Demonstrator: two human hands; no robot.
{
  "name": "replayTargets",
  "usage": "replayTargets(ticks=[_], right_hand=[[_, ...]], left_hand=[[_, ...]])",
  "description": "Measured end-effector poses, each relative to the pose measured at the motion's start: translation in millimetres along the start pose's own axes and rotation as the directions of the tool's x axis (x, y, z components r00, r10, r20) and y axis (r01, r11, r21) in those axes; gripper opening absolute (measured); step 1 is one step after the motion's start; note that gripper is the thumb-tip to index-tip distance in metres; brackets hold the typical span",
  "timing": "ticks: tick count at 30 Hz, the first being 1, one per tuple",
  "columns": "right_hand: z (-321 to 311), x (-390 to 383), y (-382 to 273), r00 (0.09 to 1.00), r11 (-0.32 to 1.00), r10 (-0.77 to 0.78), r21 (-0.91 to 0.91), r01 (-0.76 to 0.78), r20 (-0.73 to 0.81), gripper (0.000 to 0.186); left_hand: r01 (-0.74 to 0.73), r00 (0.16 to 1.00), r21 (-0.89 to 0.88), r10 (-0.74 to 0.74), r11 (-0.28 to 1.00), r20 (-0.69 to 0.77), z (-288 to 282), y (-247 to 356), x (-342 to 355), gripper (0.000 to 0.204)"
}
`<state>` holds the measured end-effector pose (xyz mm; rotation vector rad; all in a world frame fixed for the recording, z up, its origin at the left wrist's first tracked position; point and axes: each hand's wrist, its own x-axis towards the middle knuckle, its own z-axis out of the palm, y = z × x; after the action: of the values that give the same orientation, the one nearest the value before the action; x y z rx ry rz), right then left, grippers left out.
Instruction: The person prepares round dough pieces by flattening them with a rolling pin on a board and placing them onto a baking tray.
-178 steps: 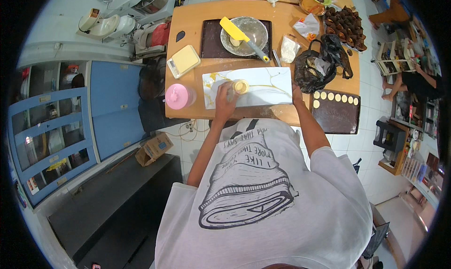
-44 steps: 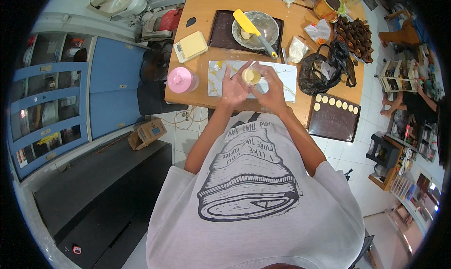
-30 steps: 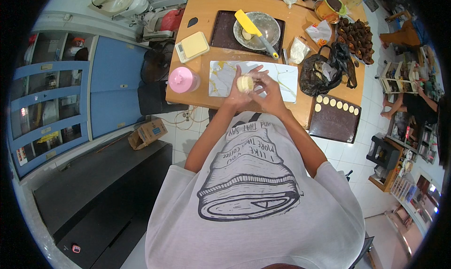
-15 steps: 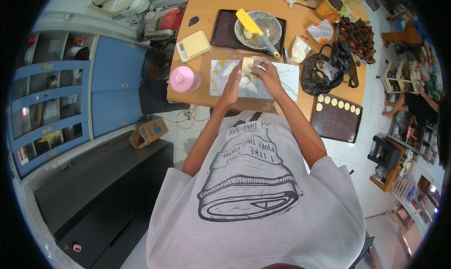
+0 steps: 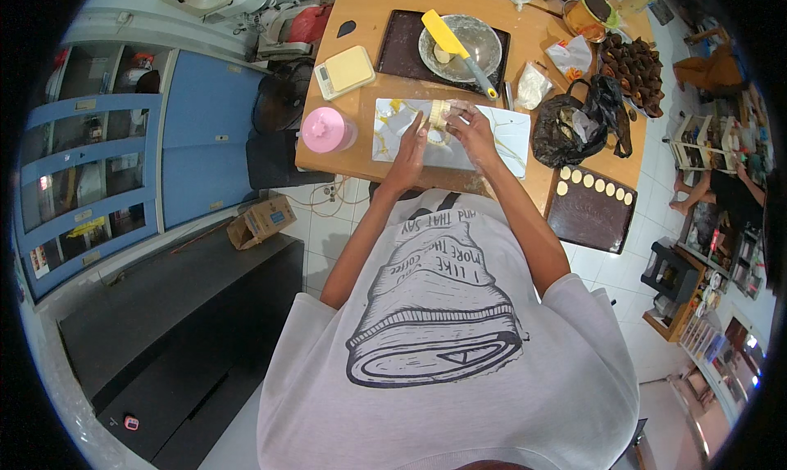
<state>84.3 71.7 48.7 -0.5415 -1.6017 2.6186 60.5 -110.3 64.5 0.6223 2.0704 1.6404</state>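
Observation:
My right hand (image 5: 474,138) has its fingers wrapped round a cream-coloured ridged piece, like a fluted dough cutter (image 5: 440,111), held upright above a white marbled board (image 5: 510,142). Just left of it is my left hand (image 5: 407,160), fingers stretched upward, close to the cutter's side; a pale sliver shows at its fingertips, too small to make out. Below the cutter a pale scalloped ring (image 5: 439,139) lies on the board, partly covered by my hands. At the right, a dark baking tray (image 5: 586,224) carries several pale flat dough rounds (image 5: 588,180) near its far edge.
Beyond the board, a metal bowl (image 5: 485,39) with a yellow spatula (image 5: 443,34) across it stands on another dark tray (image 5: 399,43). A kitchen scale (image 5: 345,72) and pink container (image 5: 325,131) sit left. At right are a black plastic bag (image 5: 566,130) and dark moulds (image 5: 631,72).
My left fingers have come slightly away from the cutter, and my right hand has tilted it a little. The whole view has shifted slightly.

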Motion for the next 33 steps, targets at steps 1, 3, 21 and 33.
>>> replayTargets(ticks=[1, 3, 21, 33], right_hand=[[0, -1, -2, 1.000, 0.999, -0.003, 0.037, 0.004, -0.018, 0.036], [0, -2, -5, 0.999, 0.997, -0.007, 0.074, 0.010, -0.041, 0.035], [-13, -28, -39, 0.958, 0.763, 0.029, 0.612, -0.206, 0.287, 0.043], [-20, -28, -21, 0.991, 0.913, 0.109, 0.386, -0.130, 0.075, 0.046]], left_hand=[[0.057, 0.998, 0.044, -0.056, 0.997, -0.020, 0, 0, -2, 0.059], [0.114, 0.993, 0.085, -0.111, 0.990, -0.039, 2, 0, -2, 0.059], [-0.276, 0.951, 0.206, 0.297, 0.939, -0.081, 3, 56, 4, 0.058], [-0.109, 0.973, 0.136, 0.133, 0.985, -0.187, 12, 1, -6, 0.053]])
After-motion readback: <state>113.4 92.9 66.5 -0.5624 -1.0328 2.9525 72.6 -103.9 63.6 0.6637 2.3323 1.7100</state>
